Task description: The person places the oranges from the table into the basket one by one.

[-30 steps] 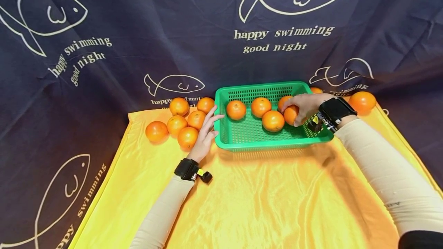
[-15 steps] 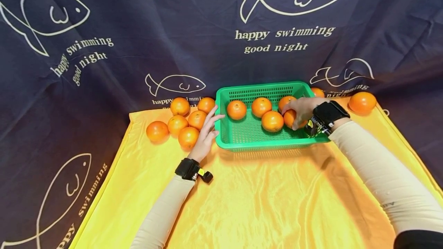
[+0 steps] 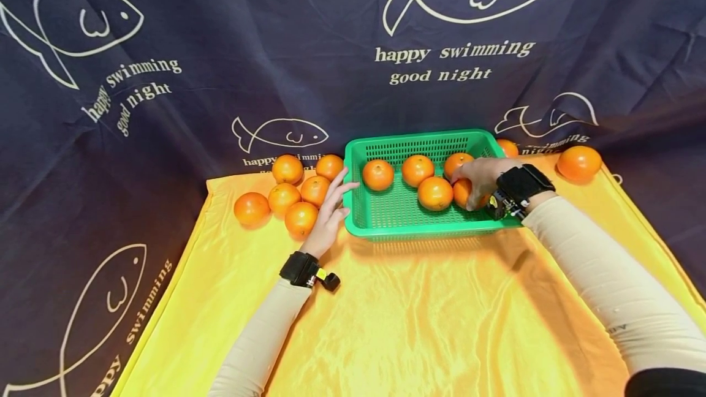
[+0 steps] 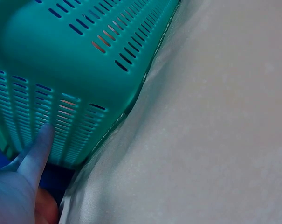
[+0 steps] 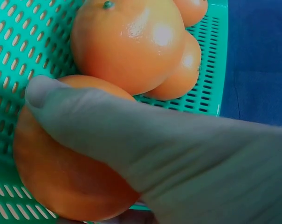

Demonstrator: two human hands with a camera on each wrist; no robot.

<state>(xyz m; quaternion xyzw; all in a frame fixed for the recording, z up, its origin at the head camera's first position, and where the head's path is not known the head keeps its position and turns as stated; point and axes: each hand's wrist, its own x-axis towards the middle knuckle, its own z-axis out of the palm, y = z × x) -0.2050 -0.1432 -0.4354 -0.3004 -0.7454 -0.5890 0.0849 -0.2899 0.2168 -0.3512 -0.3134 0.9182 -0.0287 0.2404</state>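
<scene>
A green perforated basket [image 3: 419, 226] stands at the back of the yellow cloth with several oranges in it. Inside its right end, my right hand [image 3: 483, 177] grips an orange [image 5: 71, 172], the thumb lying across the fruit in the right wrist view. That orange sits beside another orange [image 3: 435, 193], with one more orange [image 3: 458, 164] behind it. At the left end of the basket my left hand [image 3: 329, 216] has its fingers extended along the outer wall. In the left wrist view a finger [image 4: 37, 156] touches the slotted side.
Left of the basket several oranges [image 3: 284, 199] lie close together on the yellow cloth [image 3: 419, 317]. To the right are a separate orange [image 3: 579, 163] and another orange [image 3: 507, 147] partly behind the basket. A dark fish-print curtain [image 3: 331, 48] hangs behind.
My right hand has moved slightly left and lower into the basket with the orange, which now sits next to the others. My left hand stays at the basket's left end.
</scene>
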